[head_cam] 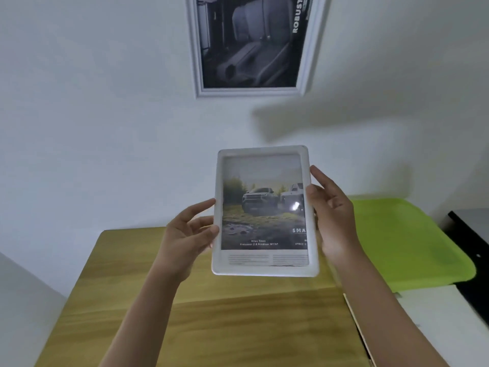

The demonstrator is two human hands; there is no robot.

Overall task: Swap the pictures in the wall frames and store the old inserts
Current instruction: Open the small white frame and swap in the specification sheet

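Observation:
I hold a white picture frame (pixel 264 270) upright in front of me, above the wooden table. Its insert shows two off-road vehicles on a muddy track with small text below. My left hand (pixel 188 234) grips the frame's left edge, thumb on the front and fingers behind. My right hand (pixel 330 207) grips the right edge the same way. On the white wall above hangs a second white frame (pixel 197 75) with a dark picture of car seats and the word ROBUST; its top is cut off by the view.
A wooden table (pixel 225 327) stands against the wall below my arms. To its right lies a lime-green tray (pixel 410 247) on a white surface (pixel 436 327). A black object (pixel 473 250) sits at the far right edge.

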